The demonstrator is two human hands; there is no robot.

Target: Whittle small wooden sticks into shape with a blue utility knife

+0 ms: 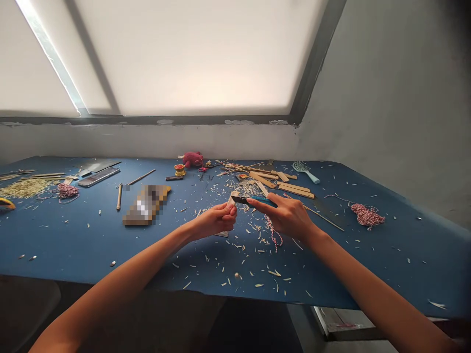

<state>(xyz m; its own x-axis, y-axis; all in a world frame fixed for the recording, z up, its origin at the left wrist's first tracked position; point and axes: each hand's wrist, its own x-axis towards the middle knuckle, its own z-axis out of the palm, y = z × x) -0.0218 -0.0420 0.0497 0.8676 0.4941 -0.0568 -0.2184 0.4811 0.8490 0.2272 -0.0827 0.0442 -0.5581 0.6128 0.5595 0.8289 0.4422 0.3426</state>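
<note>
My left hand is closed around a small pale wooden piece, whose upper end sticks out above the fingers. In my right hand is a utility knife with a dark blade and a blue handle, the index finger stretched along it. The blade's tip meets the wooden piece or lies right beside it; which of the two I cannot tell. Below the hands, pale wood shavings are scattered over the blue table. Red-and-white twine lies under my right hand.
Behind my hands lie flat wooden sticks. A hairbrush and a twine bundle are at right. Toward the left are a blurred-out phone-like object, a phone, more twine and a shavings pile. A maroon toy sits at the back.
</note>
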